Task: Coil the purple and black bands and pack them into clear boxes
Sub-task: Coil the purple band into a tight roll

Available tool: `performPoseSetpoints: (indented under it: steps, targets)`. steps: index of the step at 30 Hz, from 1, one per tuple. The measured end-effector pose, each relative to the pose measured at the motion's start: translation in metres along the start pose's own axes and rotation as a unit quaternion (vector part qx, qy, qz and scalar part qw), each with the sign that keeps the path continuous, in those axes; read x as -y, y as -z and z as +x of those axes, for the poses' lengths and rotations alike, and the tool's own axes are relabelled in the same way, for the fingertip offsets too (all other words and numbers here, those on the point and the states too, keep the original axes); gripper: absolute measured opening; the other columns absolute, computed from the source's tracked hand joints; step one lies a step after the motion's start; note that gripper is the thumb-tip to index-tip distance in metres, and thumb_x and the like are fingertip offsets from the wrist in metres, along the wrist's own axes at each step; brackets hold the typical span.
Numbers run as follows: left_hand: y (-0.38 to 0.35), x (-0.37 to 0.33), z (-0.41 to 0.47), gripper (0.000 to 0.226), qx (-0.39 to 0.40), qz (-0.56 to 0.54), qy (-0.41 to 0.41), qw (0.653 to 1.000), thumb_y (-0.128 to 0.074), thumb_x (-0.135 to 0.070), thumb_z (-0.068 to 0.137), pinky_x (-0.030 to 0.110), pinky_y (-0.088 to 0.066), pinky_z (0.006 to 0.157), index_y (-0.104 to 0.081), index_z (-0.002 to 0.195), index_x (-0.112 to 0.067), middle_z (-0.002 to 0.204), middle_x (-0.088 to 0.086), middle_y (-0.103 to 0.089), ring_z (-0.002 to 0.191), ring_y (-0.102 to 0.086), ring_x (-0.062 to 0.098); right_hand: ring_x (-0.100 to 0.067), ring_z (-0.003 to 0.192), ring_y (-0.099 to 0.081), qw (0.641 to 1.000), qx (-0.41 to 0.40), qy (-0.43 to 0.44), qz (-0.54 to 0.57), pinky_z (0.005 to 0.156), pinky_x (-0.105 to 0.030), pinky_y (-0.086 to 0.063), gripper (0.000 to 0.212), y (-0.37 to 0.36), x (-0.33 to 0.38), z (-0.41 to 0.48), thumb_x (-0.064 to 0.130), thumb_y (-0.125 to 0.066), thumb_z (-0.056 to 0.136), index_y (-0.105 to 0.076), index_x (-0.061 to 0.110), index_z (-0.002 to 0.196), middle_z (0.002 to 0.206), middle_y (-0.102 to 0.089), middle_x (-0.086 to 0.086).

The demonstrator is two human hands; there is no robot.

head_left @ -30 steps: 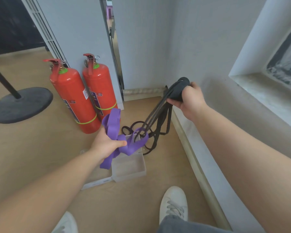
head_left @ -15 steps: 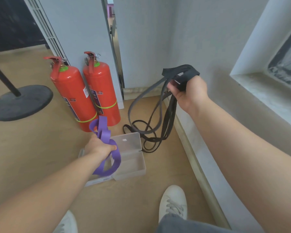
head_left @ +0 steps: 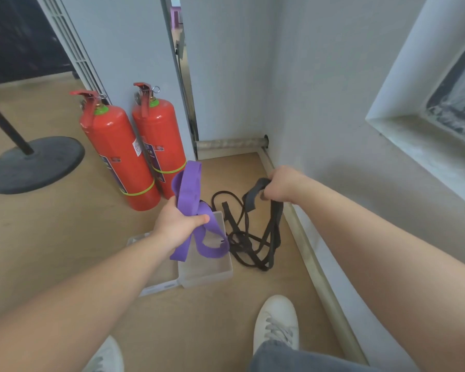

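My left hand (head_left: 177,222) grips a wide purple band (head_left: 189,189); one loop sticks up above the fist and the rest hangs down over an open clear box (head_left: 207,276) on the floor. To the right, my right hand (head_left: 281,185) is closed on the upper end of a tangle of thin black bands (head_left: 253,237). Most of the black bands lie in loose loops on the floor between the box and the wall. The box's lid lies flat to its left, partly hidden by my left forearm.
Two red fire extinguishers (head_left: 124,154) stand against a grey partition behind the box. A black round stand base (head_left: 35,162) sits far left. A wall with a skirting board (head_left: 314,267) runs along the right. My white shoes (head_left: 275,322) stand on the wooden floor near the box.
My right hand has dropped from chest height toward the floor, so the black bands now pile on the ground. My left hand lifted the purple band slightly and shifted right over the box.
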State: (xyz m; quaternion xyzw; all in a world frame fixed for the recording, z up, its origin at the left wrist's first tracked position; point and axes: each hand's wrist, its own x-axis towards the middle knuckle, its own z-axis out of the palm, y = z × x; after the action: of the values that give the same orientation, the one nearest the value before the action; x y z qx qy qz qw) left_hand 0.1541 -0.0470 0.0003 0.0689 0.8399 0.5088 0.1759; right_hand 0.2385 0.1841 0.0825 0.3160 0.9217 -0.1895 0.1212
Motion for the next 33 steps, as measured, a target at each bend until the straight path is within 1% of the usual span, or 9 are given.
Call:
performPoseSetpoints:
  steps: [6, 11, 15, 17, 21, 24, 27, 29, 33]
  targets:
    - [0.0, -0.002, -0.002, 0.052, 0.006, -0.01, 0.003, 1.0, -0.089, -0.02, 0.073, 0.051, -0.058, 0.089, -0.058, 0.114, -0.025, 0.104, 0.001, -0.071, 0.093, -0.07, 0.026, -0.018, 0.062, -0.071, 0.986, 0.097, -0.091, 0.098, 0.059, -0.025, -0.06, 0.017, -0.017, -0.01, -0.004, 0.017, -0.073, 0.092, -0.064, 0.003, 0.099, 0.088, -0.072, -0.012]
    - [-0.002, -0.005, -0.002, 0.053, 0.014, -0.023, -0.001, 1.0, -0.089, -0.019, 0.073, 0.052, -0.059, 0.087, -0.059, 0.116, -0.025, 0.104, 0.002, -0.071, 0.094, -0.071, 0.027, -0.03, 0.085, -0.076, 0.929, -0.077, -0.088, 0.352, 0.08, -0.043, -0.064, 0.015, -0.02, -0.015, 0.014, 0.007, -0.075, 0.087, -0.06, 0.007, 0.089, 0.101, -0.073, -0.015]
    - [-0.003, -0.01, -0.002, 0.054, 0.029, -0.011, -0.022, 0.999, -0.087, -0.02, 0.075, 0.046, -0.057, 0.09, -0.058, 0.122, -0.024, 0.11, -0.001, -0.07, 0.1, -0.068, 0.024, -0.029, 0.103, -0.065, 0.849, -0.074, 0.032, 0.522, 0.094, -0.046, -0.059, 0.064, -0.011, -0.007, 0.013, 0.006, -0.073, 0.089, -0.042, 0.006, 0.144, 0.134, -0.055, -0.015]
    - [-0.003, -0.013, -0.004, 0.053, 0.039, -0.015, -0.034, 0.999, -0.086, -0.019, 0.077, 0.044, -0.057, 0.09, -0.058, 0.121, -0.024, 0.11, -0.002, -0.07, 0.099, -0.068, 0.022, -0.033, 0.114, -0.06, 0.885, -0.032, 0.046, 0.462, 0.095, -0.048, -0.058, 0.079, -0.01, -0.003, 0.013, 0.01, -0.069, 0.092, -0.024, 0.011, 0.157, 0.154, -0.041, -0.016]
    - [-0.002, -0.024, -0.007, 0.048, 0.069, 0.003, -0.065, 0.995, -0.079, -0.01, 0.08, 0.04, -0.058, 0.085, -0.057, 0.12, -0.023, 0.107, -0.001, -0.07, 0.097, -0.07, 0.021, -0.03, 0.109, -0.069, 0.969, -0.024, 0.107, 0.222, 0.094, -0.042, -0.058, 0.077, -0.018, 0.002, 0.013, 0.018, -0.063, 0.092, -0.025, 0.017, 0.159, 0.154, -0.046, -0.01]
    - [-0.001, -0.035, -0.01, 0.043, 0.115, 0.083, -0.112, 0.983, -0.072, -0.002, 0.076, 0.044, -0.059, 0.083, -0.058, 0.112, -0.021, 0.101, 0.002, -0.071, 0.094, -0.07, 0.026, -0.026, 0.155, -0.024, 0.957, -0.036, 0.263, 0.119, 0.124, -0.037, -0.025, 0.096, -0.022, 0.012, 0.006, 0.022, -0.068, 0.082, -0.015, 0.027, 0.162, 0.168, -0.023, -0.006]
    - [0.003, -0.058, -0.011, 0.043, 0.169, 0.183, -0.161, 0.955, -0.074, -0.015, 0.067, 0.043, -0.057, 0.083, -0.058, 0.104, -0.026, 0.097, -0.001, -0.07, 0.09, -0.067, 0.022, -0.025, 0.158, 0.008, 0.931, -0.049, 0.362, 0.004, 0.122, -0.064, -0.01, 0.101, -0.018, 0.024, -0.006, 0.022, -0.067, 0.078, -0.011, 0.041, 0.16, 0.171, -0.007, 0.003]
    - [0.005, -0.076, -0.01, 0.037, 0.185, 0.226, -0.185, 0.938, -0.074, -0.021, 0.063, 0.043, -0.057, 0.08, -0.057, 0.095, -0.029, 0.093, -0.001, -0.068, 0.088, -0.066, 0.024, -0.028, 0.153, -0.015, 0.929, -0.092, 0.354, -0.062, 0.116, -0.07, -0.019, 0.083, -0.008, 0.03, -0.017, 0.021, -0.067, 0.081, -0.032, 0.039, 0.154, 0.161, -0.032, 0.004]
    - [0.011, -0.096, -0.005, 0.038, 0.197, 0.232, -0.197, 0.932, -0.08, -0.023, 0.068, 0.037, -0.055, 0.08, -0.065, 0.101, -0.033, 0.095, -0.006, -0.07, 0.089, -0.067, 0.02, -0.026, 0.112, -0.051, 0.935, -0.137, 0.313, -0.098, 0.098, -0.047, -0.045, 0.045, 0.023, 0.023, -0.02, 0.041, -0.069, 0.079, -0.064, 0.036, 0.123, 0.112, -0.058, 0.0]
